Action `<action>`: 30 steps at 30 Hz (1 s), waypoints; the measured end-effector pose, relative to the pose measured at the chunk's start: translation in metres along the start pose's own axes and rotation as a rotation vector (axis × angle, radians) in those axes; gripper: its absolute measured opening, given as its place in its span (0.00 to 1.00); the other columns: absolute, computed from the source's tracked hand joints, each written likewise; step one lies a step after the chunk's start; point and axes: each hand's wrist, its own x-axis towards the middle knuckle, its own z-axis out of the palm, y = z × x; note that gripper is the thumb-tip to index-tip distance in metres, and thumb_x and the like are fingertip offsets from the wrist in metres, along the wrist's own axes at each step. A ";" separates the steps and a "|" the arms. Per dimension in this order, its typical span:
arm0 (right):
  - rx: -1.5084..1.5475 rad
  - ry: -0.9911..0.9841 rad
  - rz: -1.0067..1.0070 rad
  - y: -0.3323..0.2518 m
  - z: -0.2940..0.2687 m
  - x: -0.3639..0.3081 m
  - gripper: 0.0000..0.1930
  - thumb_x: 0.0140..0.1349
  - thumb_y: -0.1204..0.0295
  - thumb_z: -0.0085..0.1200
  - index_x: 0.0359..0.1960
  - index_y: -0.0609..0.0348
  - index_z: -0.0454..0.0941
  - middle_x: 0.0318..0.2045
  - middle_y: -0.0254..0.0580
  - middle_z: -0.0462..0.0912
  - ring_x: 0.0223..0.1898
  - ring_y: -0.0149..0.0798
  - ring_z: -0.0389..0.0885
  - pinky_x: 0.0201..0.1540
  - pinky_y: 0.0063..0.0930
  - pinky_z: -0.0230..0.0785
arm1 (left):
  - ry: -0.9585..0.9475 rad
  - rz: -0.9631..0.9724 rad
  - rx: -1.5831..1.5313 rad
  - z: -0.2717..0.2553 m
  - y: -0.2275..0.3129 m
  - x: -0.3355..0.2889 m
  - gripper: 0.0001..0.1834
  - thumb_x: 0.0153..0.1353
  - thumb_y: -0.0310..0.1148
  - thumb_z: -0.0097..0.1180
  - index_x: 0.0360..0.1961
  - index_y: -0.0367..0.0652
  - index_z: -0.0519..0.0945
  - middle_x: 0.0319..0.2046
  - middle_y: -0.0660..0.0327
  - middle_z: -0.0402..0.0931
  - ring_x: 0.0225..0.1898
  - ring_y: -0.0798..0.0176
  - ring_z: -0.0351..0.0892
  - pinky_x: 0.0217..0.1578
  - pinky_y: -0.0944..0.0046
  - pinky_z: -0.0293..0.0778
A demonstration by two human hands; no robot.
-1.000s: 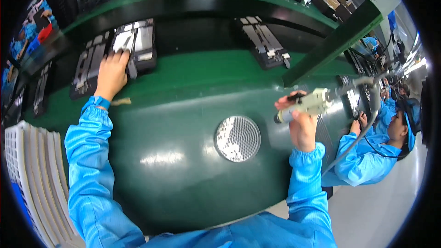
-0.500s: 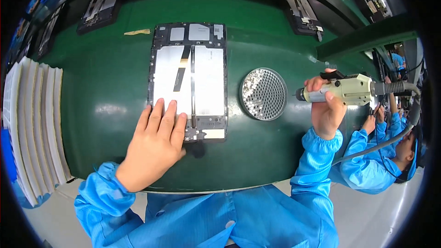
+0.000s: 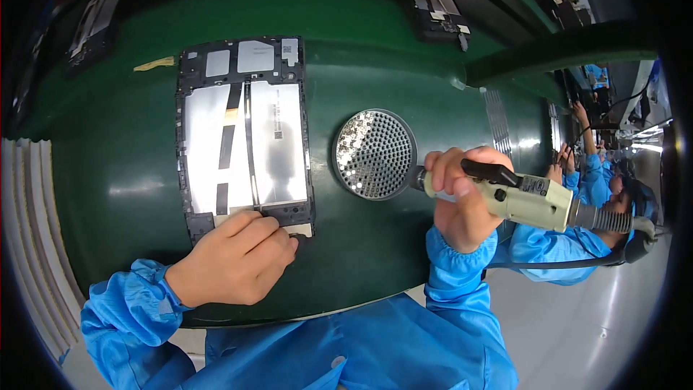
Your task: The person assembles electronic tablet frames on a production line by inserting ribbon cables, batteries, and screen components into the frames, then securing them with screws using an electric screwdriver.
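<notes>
Left hand point(image 3: 234, 260) is resting over the near end of the tablet point(image 3: 245, 141), fingers bent and drawn together; fingertips are staying out of sight beneath the knuckles, so cannot tell whether they are pinching anything. Right hand point(image 3: 465, 206) is wrapping around the screwdriver point(image 3: 534, 206), fingers closing firmly on its barrel.

Green surface point(image 3: 115, 217) is filling the middle of the view. Co-worker's blue sleeve point(image 3: 534, 245) is showing beyond the right hand. Dark green bar point(image 3: 563, 50) is crossing the upper right. White stack point(image 3: 32, 209) is standing at the left edge.

Tablet is lying flat on the surface, left of the dish, its insides exposed: two silver panels are showing, with a black strip running along the left one. Second tablet point(image 3: 433, 0) is lying farther back, upper right; third tablet point(image 3: 101, 14) is lying upper left.

Screwdriver, pale with a black lever, is pointing left, its nose reaching the dish's right rim; contact is remaining unclear. Round dish point(image 3: 386, 166) is sitting between tablet and screwdriver. Yellowish strip point(image 3: 154, 64) is lying just beside the tablet's far left corner. Small shiny pieces point(image 3: 354, 148) are clustering in the dish's left part.
</notes>
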 end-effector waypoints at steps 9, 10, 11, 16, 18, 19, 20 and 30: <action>-0.046 -0.059 0.115 0.016 0.026 0.008 0.17 0.56 0.74 0.53 0.47 0.57 0.67 0.22 0.38 0.69 0.24 0.37 0.69 0.37 0.42 0.64 | 0.011 -0.057 0.037 0.008 -0.005 0.001 0.11 0.49 0.28 0.64 0.34 0.35 0.82 0.36 0.56 0.77 0.40 0.57 0.76 0.41 0.58 0.73; -0.049 -0.067 0.129 0.017 0.026 0.008 0.17 0.56 0.74 0.53 0.47 0.57 0.67 0.22 0.38 0.69 0.24 0.37 0.69 0.37 0.42 0.64 | 0.014 -0.070 0.027 0.009 -0.005 0.000 0.11 0.49 0.28 0.64 0.34 0.35 0.82 0.36 0.56 0.77 0.40 0.57 0.76 0.41 0.58 0.73; -0.063 -0.063 0.127 0.015 0.027 0.009 0.17 0.56 0.73 0.53 0.47 0.57 0.67 0.22 0.38 0.69 0.24 0.36 0.69 0.37 0.42 0.64 | 0.005 -0.097 0.027 0.008 -0.004 0.000 0.11 0.49 0.28 0.64 0.34 0.36 0.83 0.36 0.55 0.77 0.41 0.57 0.76 0.42 0.58 0.73; -0.060 -0.060 0.158 0.012 0.029 0.014 0.16 0.55 0.72 0.53 0.46 0.57 0.68 0.21 0.37 0.69 0.23 0.36 0.68 0.36 0.42 0.63 | -0.031 -0.142 0.005 -0.003 -0.005 0.003 0.10 0.50 0.28 0.63 0.35 0.37 0.84 0.38 0.54 0.78 0.43 0.56 0.76 0.44 0.58 0.73; -0.033 -0.062 0.152 0.015 0.027 0.014 0.16 0.56 0.75 0.53 0.46 0.58 0.68 0.21 0.39 0.70 0.23 0.37 0.69 0.36 0.41 0.65 | -0.145 -0.091 -0.006 -0.009 -0.011 0.007 0.10 0.50 0.29 0.62 0.36 0.40 0.83 0.39 0.53 0.78 0.45 0.55 0.76 0.45 0.57 0.73; -0.005 -0.062 0.139 0.015 0.026 0.014 0.15 0.56 0.78 0.53 0.45 0.58 0.68 0.20 0.40 0.71 0.24 0.37 0.71 0.35 0.40 0.67 | -0.144 -0.092 -0.009 -0.009 -0.015 0.008 0.10 0.50 0.29 0.62 0.36 0.40 0.83 0.39 0.53 0.78 0.45 0.55 0.76 0.45 0.57 0.73; -0.007 -0.062 0.141 0.015 0.025 0.014 0.15 0.56 0.78 0.53 0.45 0.58 0.68 0.20 0.40 0.71 0.24 0.37 0.71 0.35 0.40 0.67 | -0.123 -0.120 -0.064 -0.008 -0.021 0.010 0.11 0.51 0.29 0.61 0.37 0.41 0.83 0.40 0.53 0.78 0.45 0.54 0.76 0.47 0.56 0.73; -0.083 -0.063 0.131 0.014 0.026 0.011 0.16 0.55 0.76 0.52 0.46 0.58 0.68 0.21 0.39 0.70 0.23 0.36 0.70 0.35 0.41 0.65 | -0.024 -0.243 -0.044 0.012 -0.001 0.018 0.13 0.53 0.26 0.57 0.42 0.41 0.81 0.44 0.48 0.76 0.50 0.48 0.74 0.53 0.51 0.70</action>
